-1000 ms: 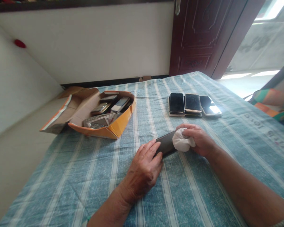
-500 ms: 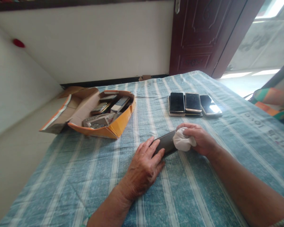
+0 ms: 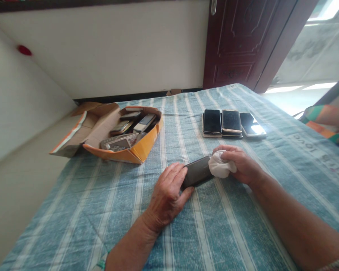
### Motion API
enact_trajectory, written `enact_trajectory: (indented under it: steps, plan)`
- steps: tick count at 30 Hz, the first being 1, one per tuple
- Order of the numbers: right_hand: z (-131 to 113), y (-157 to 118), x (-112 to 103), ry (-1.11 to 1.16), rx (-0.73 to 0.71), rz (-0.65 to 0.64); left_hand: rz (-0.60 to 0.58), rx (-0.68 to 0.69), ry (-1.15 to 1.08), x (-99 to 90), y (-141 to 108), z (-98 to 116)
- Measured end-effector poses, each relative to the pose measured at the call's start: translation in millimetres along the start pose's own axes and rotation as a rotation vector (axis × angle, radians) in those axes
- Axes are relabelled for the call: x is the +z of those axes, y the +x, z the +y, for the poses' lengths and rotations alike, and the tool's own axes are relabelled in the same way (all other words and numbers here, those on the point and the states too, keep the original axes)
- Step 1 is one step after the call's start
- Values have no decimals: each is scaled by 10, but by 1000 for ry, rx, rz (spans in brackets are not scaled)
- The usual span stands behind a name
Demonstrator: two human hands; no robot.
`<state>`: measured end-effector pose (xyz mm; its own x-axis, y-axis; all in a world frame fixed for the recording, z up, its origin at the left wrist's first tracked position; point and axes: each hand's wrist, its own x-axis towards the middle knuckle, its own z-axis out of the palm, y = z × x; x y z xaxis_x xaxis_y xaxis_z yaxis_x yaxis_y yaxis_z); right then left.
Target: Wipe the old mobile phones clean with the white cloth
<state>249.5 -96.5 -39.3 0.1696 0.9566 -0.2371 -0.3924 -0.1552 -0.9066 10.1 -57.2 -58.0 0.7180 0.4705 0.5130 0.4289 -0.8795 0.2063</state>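
A dark phone [image 3: 198, 171] lies at a slant on the blue striped cloth [image 3: 169, 203]. My left hand [image 3: 169, 192] grips its left end, with the thumb on the near edge and the fingers at the far edge. At the phone's right end, my right hand [image 3: 240, 163] holds a bunched white cloth [image 3: 222, 164] against it. That cloth hides the phone's right end. Farther back are stacked phones, among them a black one [image 3: 212, 121] and a gold-rimmed one [image 3: 231, 121], with a white-edged phone [image 3: 252, 125] beside them.
An open orange cardboard box [image 3: 147, 145] holding several phones stands at the left, its lid flap [image 3: 73, 137] spread outward. Behind the covered surface are a pale wall [image 3: 115, 49] and a dark red door [image 3: 237, 41]. Colourful fabric [image 3: 324, 116] shows at the right edge.
My left hand has shifted from lying over the phone's surface to its left end, uncovering more of the phone. The view has shifted slightly; my right hand still holds the white cloth at the right end.
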Motion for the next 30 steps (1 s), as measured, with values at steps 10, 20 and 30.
enact_trajectory:
  steps: [10, 20, 30]
  plan:
    - [118, -26, 138, -662, -650, 400, -66, -138, 88, 82, -28, -44]
    - [349, -186, 444, -1296, -910, -63, -21, -159, 39, 125, -24, -31]
    - [221, -132, 709, -1715, -638, -158, -2, -172, 17, 145, 9, -5]
